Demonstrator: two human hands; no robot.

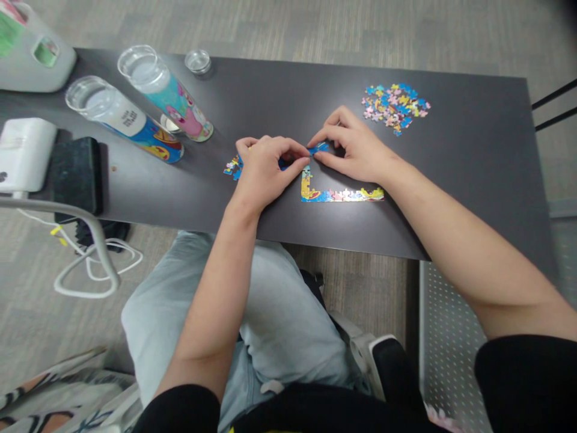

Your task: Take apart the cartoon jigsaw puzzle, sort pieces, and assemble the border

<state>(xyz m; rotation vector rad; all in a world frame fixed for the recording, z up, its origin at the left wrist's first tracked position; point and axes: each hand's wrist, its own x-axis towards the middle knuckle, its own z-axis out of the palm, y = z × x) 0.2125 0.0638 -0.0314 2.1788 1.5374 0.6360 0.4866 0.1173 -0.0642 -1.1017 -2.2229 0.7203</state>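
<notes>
My left hand [265,165] and my right hand [356,150] meet at the middle of the dark table [473,156], fingers pinched together on small blue puzzle pieces [319,147] between them. Just below the hands lies a joined L-shaped strip of puzzle border [338,193]. A few joined pieces [233,167] stick out to the left of my left hand. A loose heap of coloured puzzle pieces [395,106] lies at the back right, apart from both hands.
Two clear tubes with printed labels [126,117] [166,90] lie at the back left, with a small clear cap [198,61] behind them. A white device [24,153] and black block [76,174] sit at the left edge. Cables trail on the floor.
</notes>
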